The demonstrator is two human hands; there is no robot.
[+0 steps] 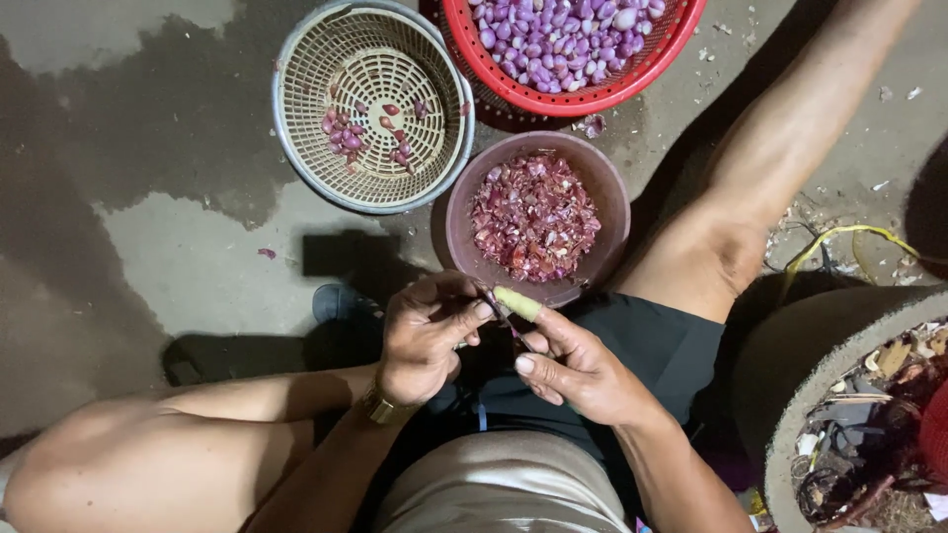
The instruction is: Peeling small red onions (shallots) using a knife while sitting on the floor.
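Observation:
My left hand (427, 334) pinches a small purple shallot (492, 299) between thumb and fingers, just below the rim of a brown bowl (614, 197) full of purple-red peelings. My right hand (576, 369) grips a small knife with a pale yellow-green handle (517, 303), its tip meeting the shallot. Both hands work close together over my lap. The blade itself is mostly hidden by the fingers.
A beige slotted basket (296, 128) at upper left holds several peeled shallots. A red basket (592, 97) at the top is heaped with shallots. My bare legs spread left and right on wet concrete. A grey round container (790, 434) with rubbish sits at lower right.

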